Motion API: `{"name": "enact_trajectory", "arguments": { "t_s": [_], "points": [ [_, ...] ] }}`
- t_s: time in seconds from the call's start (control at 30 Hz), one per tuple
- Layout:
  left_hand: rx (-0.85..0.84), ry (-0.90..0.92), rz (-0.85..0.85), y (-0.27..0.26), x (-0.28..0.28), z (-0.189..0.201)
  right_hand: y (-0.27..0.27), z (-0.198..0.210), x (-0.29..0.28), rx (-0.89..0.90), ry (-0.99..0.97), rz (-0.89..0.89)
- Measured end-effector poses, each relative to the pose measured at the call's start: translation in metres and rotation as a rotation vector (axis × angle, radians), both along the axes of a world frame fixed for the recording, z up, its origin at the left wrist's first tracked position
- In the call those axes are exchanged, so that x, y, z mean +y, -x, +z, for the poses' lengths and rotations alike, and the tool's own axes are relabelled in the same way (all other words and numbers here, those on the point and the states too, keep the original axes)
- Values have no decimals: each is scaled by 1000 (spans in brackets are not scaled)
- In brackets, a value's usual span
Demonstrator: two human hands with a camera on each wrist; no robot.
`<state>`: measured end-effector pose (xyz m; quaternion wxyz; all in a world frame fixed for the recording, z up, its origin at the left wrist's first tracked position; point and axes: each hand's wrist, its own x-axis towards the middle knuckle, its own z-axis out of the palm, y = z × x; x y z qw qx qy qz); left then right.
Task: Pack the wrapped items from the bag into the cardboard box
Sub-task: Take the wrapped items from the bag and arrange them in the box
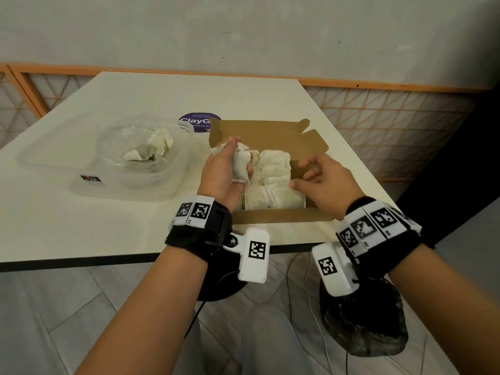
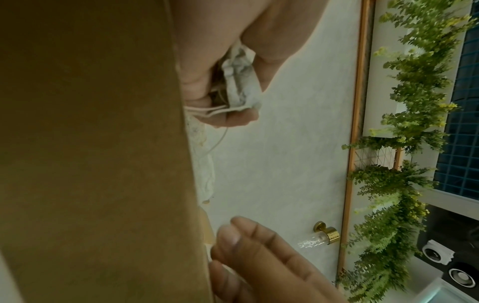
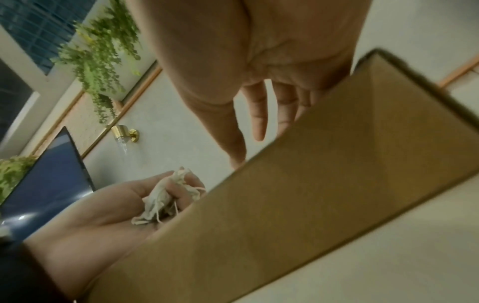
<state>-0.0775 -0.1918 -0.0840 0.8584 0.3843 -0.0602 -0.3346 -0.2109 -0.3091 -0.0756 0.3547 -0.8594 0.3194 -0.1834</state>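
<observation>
An open cardboard box (image 1: 281,216) lies on the table with several white wrapped packets (image 1: 273,182) inside. My left hand (image 1: 224,171) hovers over the box's left side and grips a bunch of wrapped packets (image 1: 240,165) (image 2: 239,82) (image 3: 160,196), strings dangling. My right hand (image 1: 322,177) is above the box's right side, fingers relaxed and spread, holding nothing. A clear plastic bag (image 1: 108,155) left of the box holds a few more packets (image 1: 151,147).
The white table (image 1: 81,226) ends just in front of the box. A purple round sticker (image 1: 198,120) lies behind the box. An orange lattice railing (image 1: 392,125) runs behind the table. A black bag (image 1: 365,326) sits on the floor below.
</observation>
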Motion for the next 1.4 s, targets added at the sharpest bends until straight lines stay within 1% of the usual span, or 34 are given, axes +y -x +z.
{"name": "enact_trajectory", "arguments": {
  "t_s": [0.03,0.1,0.17,0.2,0.27,0.4,0.47,0.5,0.6,0.63,0.67,0.77,0.83,0.9,0.97,1.03,1.1,1.17,1.23,1.33,1.4],
  "points": [
    [2,-3,-2,0,0,0,3,1,0,30,46,11],
    [2,-7,-4,-1,0,0,6,1,3,155,111,56],
    [3,-11,-3,-1,-1,0,4,-2,5,279,149,88],
    [5,-11,-2,-1,-1,-1,1,-3,6,310,151,88],
    [11,-9,2,0,-1,-1,-4,-3,7,317,125,78],
    [16,-1,-5,-1,-2,-1,-8,-5,9,262,50,80],
    [27,17,-37,-1,-1,0,-6,-4,9,212,45,63],
    [43,35,-70,-1,-1,0,-4,-2,9,153,39,44],
    [73,67,-157,-2,-1,0,-8,8,12,-115,16,-2],
    [72,69,-168,-1,-1,0,-12,12,14,-165,-3,8],
    [73,75,-175,-1,-2,0,-17,15,17,-174,-33,33],
    [106,116,-221,2,-1,2,-33,20,29,-90,-109,123],
    [95,98,-260,2,0,1,-43,19,34,-70,-106,147],
    [74,60,-287,1,0,0,-49,18,34,-90,-109,146],
    [84,38,-267,1,-1,0,-51,17,30,-162,-203,118],
    [99,32,-212,-2,-2,-3,-47,15,25,-275,-356,82],
    [88,23,-170,-4,-4,-5,-41,15,20,-384,-468,61],
    [44,-4,-184,-6,-4,-7,-37,15,16,-498,-561,53],
    [-42,-33,-254,-6,-4,-7,-36,14,13,-594,-643,65],
    [-182,-55,-300,-3,-3,-8,-37,16,14,-632,-681,71],
    [-211,-39,-291,-1,-3,-8,-38,15,13,-614,-670,39]
  ]
}}
